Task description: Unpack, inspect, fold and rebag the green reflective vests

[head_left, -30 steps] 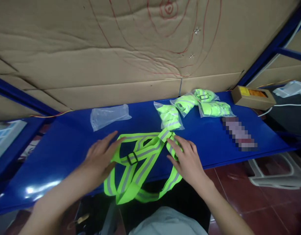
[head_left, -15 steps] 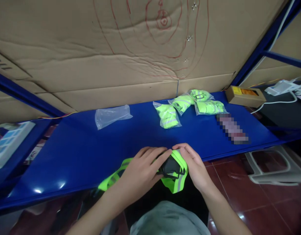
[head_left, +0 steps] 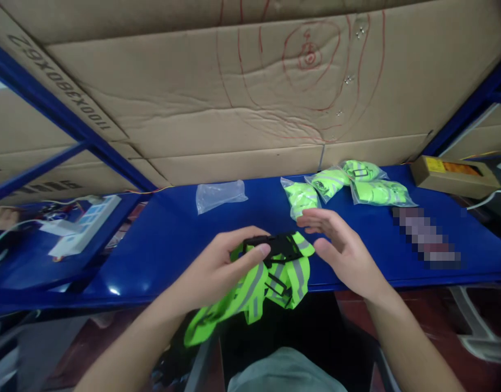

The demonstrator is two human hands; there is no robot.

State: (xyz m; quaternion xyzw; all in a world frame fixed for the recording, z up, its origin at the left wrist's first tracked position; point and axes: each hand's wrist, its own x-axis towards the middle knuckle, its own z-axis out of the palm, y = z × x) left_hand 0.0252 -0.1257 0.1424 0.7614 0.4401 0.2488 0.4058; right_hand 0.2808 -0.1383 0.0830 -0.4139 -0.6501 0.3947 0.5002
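Note:
A neon-yellow reflective strap with grey stripes and black buckles bunches up over the table's front edge. Gripped at its black buckle by my left hand, it hangs in loose loops, one end trailing to the lower left. The left thumb presses on top of the buckle. Just right of the strap, my right hand is raised with fingers apart and nothing in it. Behind that hand lies a clear bag holding another folded strap, partly covered by the fingertips.
On the blue table are a flattened clear bag, more bagged straps, a blurred-out item and a cardboard box. A power strip and another person's hand are at left. Cardboard stands behind.
My right hand has let go of the strap and moved away to the right. The left hand has turned the buckle into view. The camera view has shifted left.

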